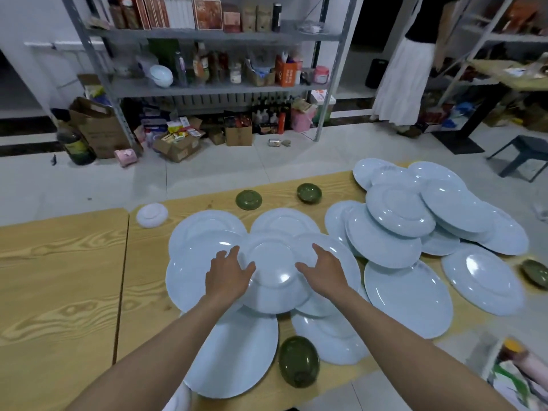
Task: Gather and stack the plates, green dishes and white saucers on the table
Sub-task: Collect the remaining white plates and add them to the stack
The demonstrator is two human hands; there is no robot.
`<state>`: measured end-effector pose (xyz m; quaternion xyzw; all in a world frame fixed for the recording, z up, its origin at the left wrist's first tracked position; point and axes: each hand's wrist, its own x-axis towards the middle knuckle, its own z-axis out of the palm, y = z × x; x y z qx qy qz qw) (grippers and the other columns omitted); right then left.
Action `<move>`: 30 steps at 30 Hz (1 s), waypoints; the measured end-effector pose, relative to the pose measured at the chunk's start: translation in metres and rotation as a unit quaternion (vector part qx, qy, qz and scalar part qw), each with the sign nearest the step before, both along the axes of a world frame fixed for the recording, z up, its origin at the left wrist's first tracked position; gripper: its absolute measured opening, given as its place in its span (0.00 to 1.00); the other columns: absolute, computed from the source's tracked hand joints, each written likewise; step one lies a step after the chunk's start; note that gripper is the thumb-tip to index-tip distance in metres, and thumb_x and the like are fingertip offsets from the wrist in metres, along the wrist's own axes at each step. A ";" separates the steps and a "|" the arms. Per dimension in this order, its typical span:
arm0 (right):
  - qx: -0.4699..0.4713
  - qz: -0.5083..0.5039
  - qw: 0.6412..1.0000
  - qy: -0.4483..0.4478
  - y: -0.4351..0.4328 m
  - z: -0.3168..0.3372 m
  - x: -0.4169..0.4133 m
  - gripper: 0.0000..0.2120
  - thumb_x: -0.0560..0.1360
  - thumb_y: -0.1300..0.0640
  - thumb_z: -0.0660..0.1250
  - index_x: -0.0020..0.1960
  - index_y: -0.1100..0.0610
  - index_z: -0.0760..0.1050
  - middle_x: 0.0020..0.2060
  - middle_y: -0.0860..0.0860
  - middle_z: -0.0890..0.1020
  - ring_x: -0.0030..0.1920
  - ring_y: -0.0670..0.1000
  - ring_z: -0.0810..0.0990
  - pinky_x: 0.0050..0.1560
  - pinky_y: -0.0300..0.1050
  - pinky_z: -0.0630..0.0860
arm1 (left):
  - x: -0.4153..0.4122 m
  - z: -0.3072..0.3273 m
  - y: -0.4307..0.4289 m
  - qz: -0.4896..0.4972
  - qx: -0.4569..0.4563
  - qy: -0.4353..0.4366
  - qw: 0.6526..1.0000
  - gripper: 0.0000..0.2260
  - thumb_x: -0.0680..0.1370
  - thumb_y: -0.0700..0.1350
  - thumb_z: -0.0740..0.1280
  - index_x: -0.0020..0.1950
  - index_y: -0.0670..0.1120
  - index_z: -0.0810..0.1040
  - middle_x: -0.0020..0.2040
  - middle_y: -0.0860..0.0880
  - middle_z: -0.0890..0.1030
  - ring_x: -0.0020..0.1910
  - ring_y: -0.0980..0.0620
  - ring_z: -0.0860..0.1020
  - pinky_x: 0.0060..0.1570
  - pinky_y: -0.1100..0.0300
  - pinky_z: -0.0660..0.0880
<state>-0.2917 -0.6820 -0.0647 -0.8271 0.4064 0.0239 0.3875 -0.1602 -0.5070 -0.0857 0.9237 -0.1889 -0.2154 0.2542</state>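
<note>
Several pale blue plates lie overlapping on the wooden table (59, 277). My left hand (226, 274) and my right hand (321, 269) lie with straight fingers on the left and right rim of an upside-down plate (274, 272) that tops the middle heap. A second heap of plates (400, 215) spreads to the right. Green dishes sit at the far edge (248, 199) (309, 193), near me (299, 361) and at the right (535, 272). One white saucer (151, 215) lies upside down at the far left.
Metal shelves (207, 87) with boxes and bottles stand beyond the table, cartons on the floor below. A person in a white skirt (403, 81) stands at the back right beside a dark stool (525, 152). A box of items (516, 375) sits at the table's near right corner.
</note>
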 end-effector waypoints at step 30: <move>0.121 -0.153 0.979 -0.058 -0.025 -0.021 0.023 0.45 0.68 0.50 0.79 0.78 0.54 0.60 0.70 0.55 0.73 0.69 0.58 0.72 0.67 0.54 0.71 | 0.012 -0.012 -0.017 0.187 -0.103 0.072 0.974 0.17 0.74 0.56 0.72 0.54 0.46 0.76 0.52 0.50 0.80 0.47 0.47 0.76 0.46 0.56 0.71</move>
